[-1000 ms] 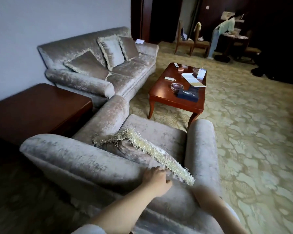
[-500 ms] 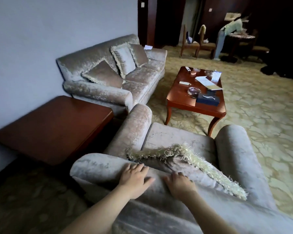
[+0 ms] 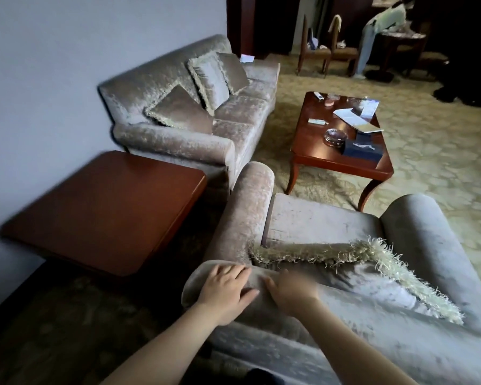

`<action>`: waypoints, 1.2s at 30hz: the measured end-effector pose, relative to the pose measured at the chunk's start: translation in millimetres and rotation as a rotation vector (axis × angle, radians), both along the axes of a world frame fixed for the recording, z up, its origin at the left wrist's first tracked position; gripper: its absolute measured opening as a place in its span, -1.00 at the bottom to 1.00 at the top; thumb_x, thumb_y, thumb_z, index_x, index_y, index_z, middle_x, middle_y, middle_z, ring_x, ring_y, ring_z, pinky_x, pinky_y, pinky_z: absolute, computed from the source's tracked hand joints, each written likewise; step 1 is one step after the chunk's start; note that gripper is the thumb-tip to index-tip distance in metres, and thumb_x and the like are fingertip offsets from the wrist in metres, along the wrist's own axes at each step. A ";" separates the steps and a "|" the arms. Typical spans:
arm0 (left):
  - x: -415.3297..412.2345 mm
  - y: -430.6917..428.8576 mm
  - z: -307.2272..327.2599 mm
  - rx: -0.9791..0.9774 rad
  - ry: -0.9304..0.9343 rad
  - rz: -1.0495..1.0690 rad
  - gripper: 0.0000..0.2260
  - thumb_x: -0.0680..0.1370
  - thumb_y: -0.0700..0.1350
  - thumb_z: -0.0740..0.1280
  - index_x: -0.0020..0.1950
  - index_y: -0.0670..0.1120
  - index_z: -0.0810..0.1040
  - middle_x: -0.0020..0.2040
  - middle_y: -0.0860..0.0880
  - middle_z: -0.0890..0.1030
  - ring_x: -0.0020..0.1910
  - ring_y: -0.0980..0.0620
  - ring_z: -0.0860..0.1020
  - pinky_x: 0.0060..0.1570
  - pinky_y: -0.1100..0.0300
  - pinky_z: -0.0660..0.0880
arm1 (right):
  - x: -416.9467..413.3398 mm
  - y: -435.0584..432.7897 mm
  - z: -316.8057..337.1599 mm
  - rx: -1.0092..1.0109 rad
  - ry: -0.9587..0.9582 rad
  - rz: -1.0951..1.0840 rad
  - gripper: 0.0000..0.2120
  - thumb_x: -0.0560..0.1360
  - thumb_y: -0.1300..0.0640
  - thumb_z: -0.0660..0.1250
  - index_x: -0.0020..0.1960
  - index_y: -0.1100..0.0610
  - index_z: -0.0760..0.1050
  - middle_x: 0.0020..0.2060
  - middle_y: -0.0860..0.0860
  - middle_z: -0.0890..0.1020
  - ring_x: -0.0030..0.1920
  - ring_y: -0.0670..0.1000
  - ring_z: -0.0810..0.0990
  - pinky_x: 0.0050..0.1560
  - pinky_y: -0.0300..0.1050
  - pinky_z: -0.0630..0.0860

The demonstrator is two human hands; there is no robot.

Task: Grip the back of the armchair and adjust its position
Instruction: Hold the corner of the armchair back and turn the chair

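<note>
Now the left hand (image 3: 225, 290) is lying flat, fingers straight, on the left end of the armchair (image 3: 317, 220) back. The right hand (image 3: 289, 291), blurred, is touching beside it, grip unclear. The armchair is standing on carpet (image 3: 442, 176) beside a side table (image 3: 103, 207). Gripping seems incomplete, and repositioning is waiting.

Side table (image 3: 103, 209) left of armchair (image 3: 317, 226), sofa (image 3: 233, 112) beyond it, coffee table (image 3: 317, 145) ahead

armchair (image 3: 322, 226) — grey velvet | cushion fringe (image 3: 386, 262) — cream | carpet (image 3: 442, 151) — beige floral
</note>
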State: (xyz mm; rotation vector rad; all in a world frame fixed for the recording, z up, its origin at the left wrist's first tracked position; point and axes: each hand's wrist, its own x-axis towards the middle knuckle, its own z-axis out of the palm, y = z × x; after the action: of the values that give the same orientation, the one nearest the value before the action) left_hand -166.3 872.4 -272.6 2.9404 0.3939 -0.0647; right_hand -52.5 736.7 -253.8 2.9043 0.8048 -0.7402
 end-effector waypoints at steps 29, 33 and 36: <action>26.4 46.3 -1.4 0.022 -0.002 0.160 -0.43 0.50 0.24 0.02 0.33 -0.09 0.42 0.27 -0.04 0.51 0.30 -0.03 0.39 0.32 0.03 0.17 | 43.5 121.0 -28.4 0.019 0.240 0.387 -0.60 0.63 0.04 -0.03 0.35 0.19 0.35 0.30 0.29 0.44 0.32 0.21 0.43 0.32 0.04 0.36; 22.8 42.1 -1.5 0.012 0.008 0.159 -0.42 0.49 0.24 0.01 0.33 -0.10 0.43 0.27 -0.04 0.51 0.30 -0.03 0.39 0.32 0.04 0.18 | 42.1 117.0 -34.8 0.005 0.191 0.490 -0.62 0.62 0.09 0.02 0.38 0.16 0.33 0.26 0.32 0.45 0.29 0.26 0.46 0.28 0.09 0.39; 22.4 42.9 -2.6 0.000 0.004 0.174 -0.36 0.45 0.26 -0.06 0.33 -0.09 0.42 0.28 -0.03 0.50 0.31 0.00 0.38 0.32 0.04 0.18 | 43.4 117.5 -39.7 0.012 0.180 0.526 -0.67 0.61 0.14 0.03 0.32 0.19 0.36 0.23 0.30 0.47 0.25 0.23 0.49 0.21 0.08 0.43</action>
State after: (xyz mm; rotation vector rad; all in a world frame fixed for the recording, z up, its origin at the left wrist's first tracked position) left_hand -143.9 915.3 -275.2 2.8927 0.6472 -0.0481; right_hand -9.1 854.3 -293.5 2.4689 1.5064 -0.9301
